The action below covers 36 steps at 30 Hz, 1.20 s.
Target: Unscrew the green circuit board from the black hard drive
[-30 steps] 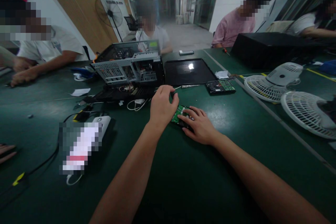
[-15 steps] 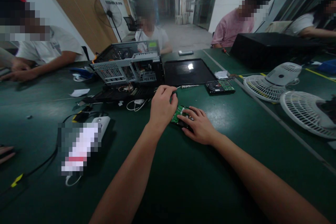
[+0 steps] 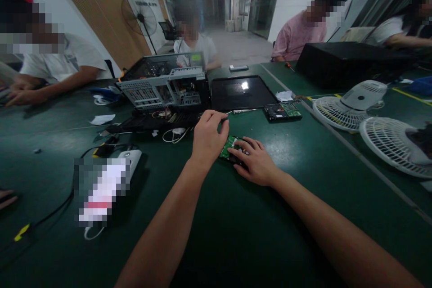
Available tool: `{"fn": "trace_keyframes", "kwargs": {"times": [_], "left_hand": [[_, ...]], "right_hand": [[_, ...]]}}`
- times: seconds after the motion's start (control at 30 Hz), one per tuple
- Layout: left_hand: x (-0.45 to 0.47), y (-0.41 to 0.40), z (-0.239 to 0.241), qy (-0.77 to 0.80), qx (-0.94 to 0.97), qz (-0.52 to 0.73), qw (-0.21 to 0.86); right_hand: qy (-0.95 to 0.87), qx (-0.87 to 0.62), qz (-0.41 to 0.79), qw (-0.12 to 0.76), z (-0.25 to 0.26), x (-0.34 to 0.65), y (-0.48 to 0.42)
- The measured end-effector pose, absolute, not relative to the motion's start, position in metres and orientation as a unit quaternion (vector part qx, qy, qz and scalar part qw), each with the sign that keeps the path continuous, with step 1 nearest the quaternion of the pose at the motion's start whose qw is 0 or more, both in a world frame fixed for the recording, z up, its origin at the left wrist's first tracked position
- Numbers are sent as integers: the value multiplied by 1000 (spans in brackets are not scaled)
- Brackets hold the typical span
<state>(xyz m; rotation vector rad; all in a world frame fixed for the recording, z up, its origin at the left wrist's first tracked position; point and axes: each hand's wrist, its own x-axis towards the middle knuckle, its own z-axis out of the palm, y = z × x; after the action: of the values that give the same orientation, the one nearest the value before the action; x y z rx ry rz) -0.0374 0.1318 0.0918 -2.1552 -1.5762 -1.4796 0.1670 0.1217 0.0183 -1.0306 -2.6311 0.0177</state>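
My right hand (image 3: 258,162) grips a hard drive (image 3: 228,148) that lies on the table, its green circuit board facing up. The fingers rest over the top and the thumb is at the near side, covering much of the drive. Just above the drive's left end, my left hand (image 3: 209,137) is closed in a pinch around a small dark object (image 3: 224,119). Most of that object is hidden by the fingers, so its kind is unclear. Beyond my right hand lies a second hard drive (image 3: 283,111). A thin screwdriver (image 3: 241,111) lies behind my hands.
An opened computer case (image 3: 162,87) stands ahead, beside a black panel (image 3: 243,92). At left lie a power strip (image 3: 135,158), a blurred-out phone-like item (image 3: 104,189) and cables. Fan parts (image 3: 362,99) and a black case (image 3: 351,63) are at right. Several people sit around the table.
My two hands and the hard drive stay almost still. At the left edge, another person's hands have shifted slightly.
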Motion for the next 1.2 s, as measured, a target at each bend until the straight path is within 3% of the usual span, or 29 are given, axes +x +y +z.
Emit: {"fn": "trace_keyframes", "kwargs": {"times": [1.2], "left_hand": [[-34, 136, 85, -493, -717, -491, -35]], "right_hand": [[-920, -354, 2, 166, 21, 167, 122]]}}
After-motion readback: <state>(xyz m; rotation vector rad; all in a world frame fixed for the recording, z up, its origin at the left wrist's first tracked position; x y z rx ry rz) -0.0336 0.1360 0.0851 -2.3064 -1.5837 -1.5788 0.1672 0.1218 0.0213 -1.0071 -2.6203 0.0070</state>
